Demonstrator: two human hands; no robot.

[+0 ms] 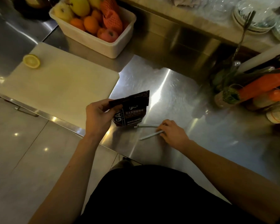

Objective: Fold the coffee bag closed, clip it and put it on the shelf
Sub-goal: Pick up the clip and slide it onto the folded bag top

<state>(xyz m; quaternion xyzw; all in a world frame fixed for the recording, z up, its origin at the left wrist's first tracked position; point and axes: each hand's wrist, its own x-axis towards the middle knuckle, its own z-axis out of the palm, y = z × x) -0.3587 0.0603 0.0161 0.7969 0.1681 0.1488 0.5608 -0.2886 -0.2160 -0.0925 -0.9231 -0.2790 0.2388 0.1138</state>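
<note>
I stand at a steel worktop point(176, 97) that fills the middle and right of the frame, its brushed surface streaked with glare. My left hand point(99, 117) is pinched shut on the folded-over top of the dark coffee bag point(132, 110), which stands upright on the steel at the centre of the frame. My right hand point(173, 133) lies low on the worktop just right of the bag, fingers curled onto the white clip point(149, 131), whose two long arms are spread apart in a V; I cannot tell whether I truly grip it or only touch it.

At the left, a pale cutting board point(60, 88) sits on the worktop with a lemon half point(31, 61) near its upper left corner. Above it, a cream tub point(94, 41) holds apples, oranges and other fruit. A wooden shelf point(192, 18) runs across the upper right, carrying stacked plates point(255, 18). At the right edge, bottles and utensils crowd together. Glossy floor tiles point(23, 159) fill the lower left.
</note>
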